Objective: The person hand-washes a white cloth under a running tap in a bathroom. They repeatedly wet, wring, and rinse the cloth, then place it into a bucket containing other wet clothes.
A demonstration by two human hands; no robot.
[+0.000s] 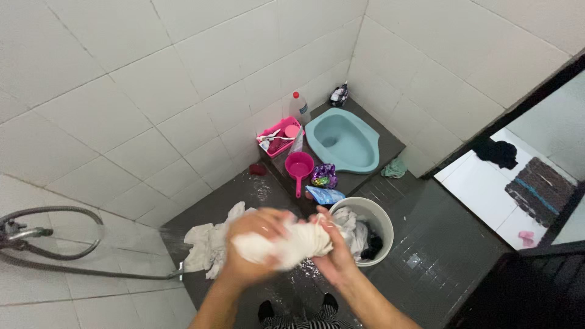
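My left hand [248,244] and my right hand [334,253] both grip a twisted roll of wet white cloth [287,242], held above the dark tiled floor. The left hand wraps the cloth's left end, the right hand closes on its right end. Drops and suds lie on the floor under the cloth. A heap of pale laundry [210,242] sits on the floor just left of my hands. A white bucket [385,220] with white and dark clothes inside stands right behind my right hand.
A blue squat toilet [341,141] sits on a raised step at the back. Near it are a pink dipper [298,167], a pink basket [277,137], a clear bottle [298,108] and detergent pouches [324,186]. A hose [55,253] runs along the left wall. A doorway opens at right.
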